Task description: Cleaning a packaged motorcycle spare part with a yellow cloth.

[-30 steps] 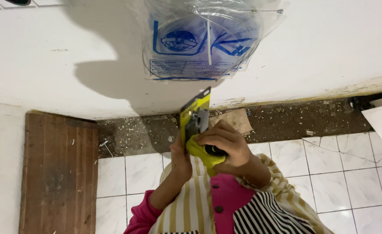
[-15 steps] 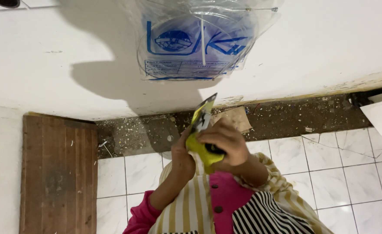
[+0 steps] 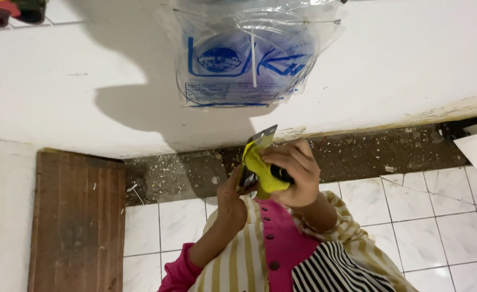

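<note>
Nearest the camera: striped cream and pink sleeves, both forearms rising toward the middle of the view.

Right hand (image 3: pixel 295 173) is wrapping over a small yellow-and-black flat card package (image 3: pixel 257 167); its grip is clenched on the package, fingers curling across the yellow front and covering a dark object on it. Left hand (image 3: pixel 232 186) is pinching the package's lower left edge from behind (grip closed on it, though the fingertips are mostly hidden by the card). The package is sitting between the two hands, tilted, its grey upper corner poking out above the fingers.

Judgement on handling: a thin card like this is likely bending easily, so steadying it with one hand near the edge while the other works the front seems the sound way; keeping fingers off the stiff corner would help.

Below the hands: white marbled floor tiles (image 3: pixel 390 216), a strip of dark, debris-speckled bare floor (image 3: pixel 368 154), a brown wooden board (image 3: pixel 76 216) at left.

Farthest: a clear plastic bag with blue printing (image 3: pixel 249 54) is hanging against a white wall (image 3: pixel 60 92), casting a shadow.
</note>
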